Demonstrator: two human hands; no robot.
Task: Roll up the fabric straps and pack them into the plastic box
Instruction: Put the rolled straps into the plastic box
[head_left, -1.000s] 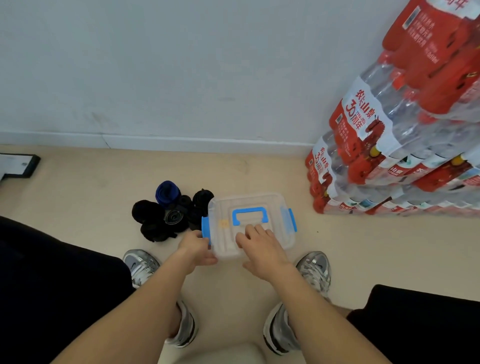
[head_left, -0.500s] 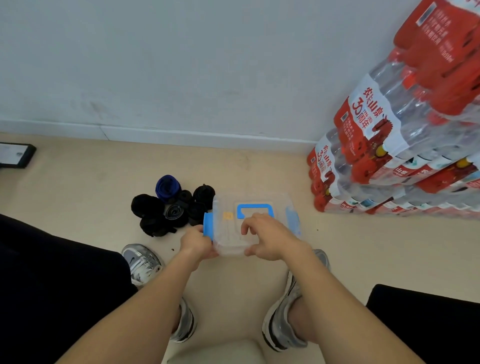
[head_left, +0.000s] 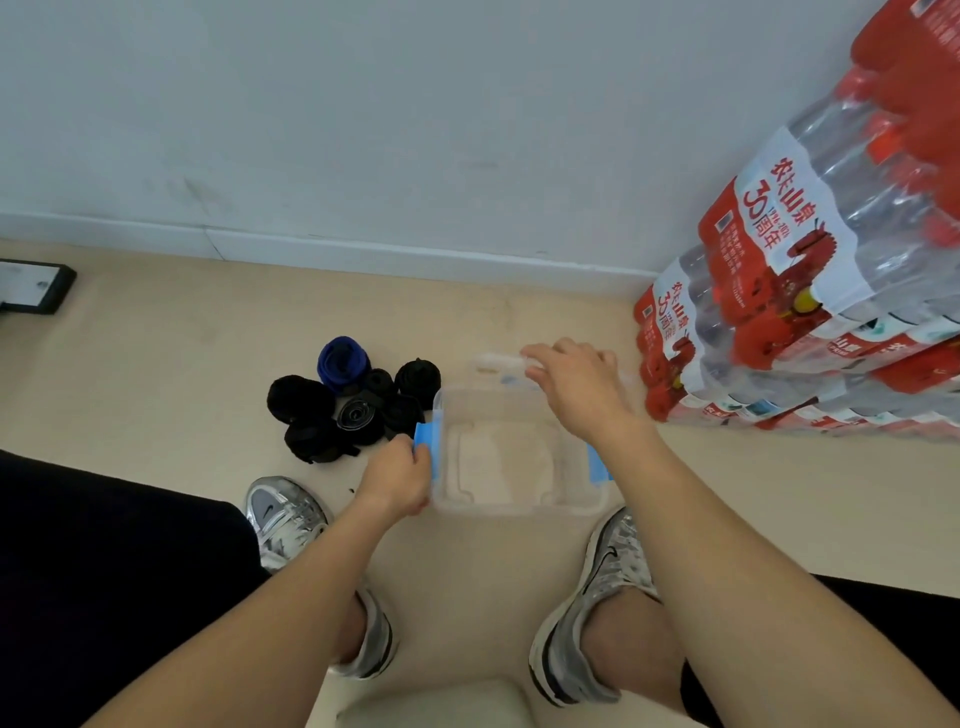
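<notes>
The left hand (head_left: 397, 480) curls its fingers around the blue clip (head_left: 427, 447) on the left side of the box (head_left: 519, 506). The right hand (head_left: 576, 387) pinches the clear lid (head_left: 493, 361) and holds it up over the far edge of the box; the lid looks blurry. The box sits open on the floor, just in front of two shoes. The rolled straps (head_left: 353, 397) lie in a heap just left of the box, touching its far left corner. Packs of bottles (head_left: 805, 312) stand to its right.

Pale wall (head_left: 415, 114), skirting (head_left: 415, 257), beige floor (head_left: 156, 374), bottle packs (head_left: 810, 291) rt, poss. tablet (head_left: 31, 286) lt
</notes>
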